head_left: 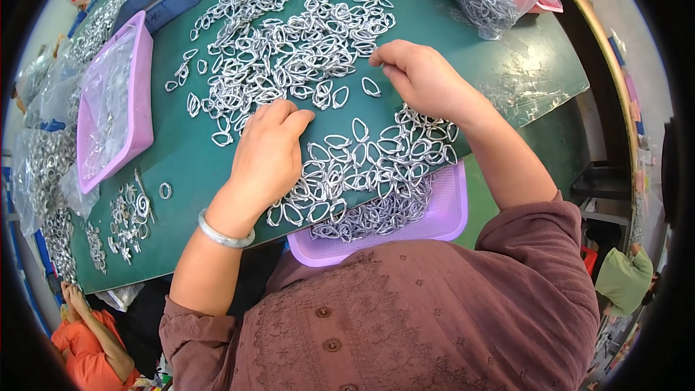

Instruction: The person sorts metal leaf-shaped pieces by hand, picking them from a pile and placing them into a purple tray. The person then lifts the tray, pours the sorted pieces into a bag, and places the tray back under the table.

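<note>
Loops (289, 51) of silvery metal, pointed ovals, lie heaped mid-counter, with a second heap (394, 163) at the near edge. The left hand (269, 148) bends palm-down at the far heap's near side, fingers close together, thumb reaching right; the right hand (427, 83) is at that heap's right, index and thumb curled toward each other. Whether either pinches a loop, I cannot tell. Smooth green counter (195, 188) shows between the heaps and leftward to a purple basket (142, 94). A purple mesh tray (457, 203), holding more loops, sits just below the near edge.
</note>
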Motion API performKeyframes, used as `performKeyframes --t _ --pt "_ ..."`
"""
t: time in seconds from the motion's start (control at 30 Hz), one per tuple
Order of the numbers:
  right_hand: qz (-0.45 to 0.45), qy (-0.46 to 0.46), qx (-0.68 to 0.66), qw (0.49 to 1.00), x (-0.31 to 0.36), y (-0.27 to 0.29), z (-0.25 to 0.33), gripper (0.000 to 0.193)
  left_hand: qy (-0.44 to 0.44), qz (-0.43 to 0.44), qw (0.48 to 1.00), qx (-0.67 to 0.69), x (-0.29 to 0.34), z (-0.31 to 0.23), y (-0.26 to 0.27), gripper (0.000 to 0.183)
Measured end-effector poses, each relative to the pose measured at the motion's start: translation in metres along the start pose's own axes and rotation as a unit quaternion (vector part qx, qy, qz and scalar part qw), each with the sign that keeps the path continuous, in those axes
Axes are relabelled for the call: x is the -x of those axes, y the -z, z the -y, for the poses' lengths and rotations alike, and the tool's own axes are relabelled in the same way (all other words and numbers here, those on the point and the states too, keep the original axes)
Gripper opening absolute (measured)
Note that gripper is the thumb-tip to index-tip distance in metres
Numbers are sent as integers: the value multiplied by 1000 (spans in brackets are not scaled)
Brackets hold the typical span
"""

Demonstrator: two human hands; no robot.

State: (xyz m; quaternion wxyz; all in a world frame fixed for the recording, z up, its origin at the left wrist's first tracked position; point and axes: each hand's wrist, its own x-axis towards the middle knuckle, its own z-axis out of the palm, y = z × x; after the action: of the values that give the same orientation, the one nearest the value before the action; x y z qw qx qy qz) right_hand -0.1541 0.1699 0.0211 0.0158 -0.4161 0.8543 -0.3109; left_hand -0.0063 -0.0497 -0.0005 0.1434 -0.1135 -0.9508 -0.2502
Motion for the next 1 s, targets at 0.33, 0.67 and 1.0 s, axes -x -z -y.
performKeyframes --t 0.33,0.67,1.0 --pt "155 105 -16 982 -2 -4 19 17 1 -8 1000 -23 -6 -5 -6 41" --pt "165 119 83 975 -12 -10 26 15 4 -45 999 23 -4 -1 -10 34" --pt "209 83 140 964 -21 -11 35 13 2 -67 997 43 1 4 -9 28"
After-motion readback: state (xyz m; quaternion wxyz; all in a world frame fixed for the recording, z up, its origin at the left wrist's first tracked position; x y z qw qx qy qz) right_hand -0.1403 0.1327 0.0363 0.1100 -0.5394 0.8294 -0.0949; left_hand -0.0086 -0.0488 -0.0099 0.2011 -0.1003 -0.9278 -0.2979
